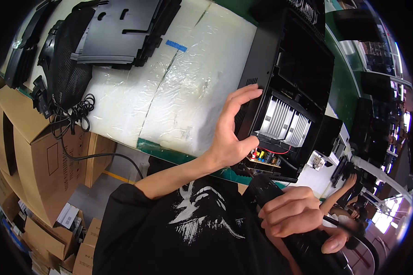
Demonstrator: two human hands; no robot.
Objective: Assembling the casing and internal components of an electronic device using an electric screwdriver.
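A black device housing (251, 68) stands on the work table with its inside exposed. Within it are a silver finned heat sink (280, 120) and a small circuit board (267, 157) with coloured parts and red wires. My left hand (231, 128) grips the housing's near left edge, fingers curled over the wall and thumb beside the board. In my right hand (298, 213) is a black electric screwdriver (264, 190), my fingers closed around its body. Its thin tip points up and left at the housing's near corner; whether it touches a screw cannot be made out.
Stacked dark panels (119, 36) and a black mesh bag (71, 68) lie at the table's far left. A coiled black cable (78, 110) hangs over the edge. Cardboard boxes (46, 156) fill the lower left. Another person's arm (342, 190) shows at right.
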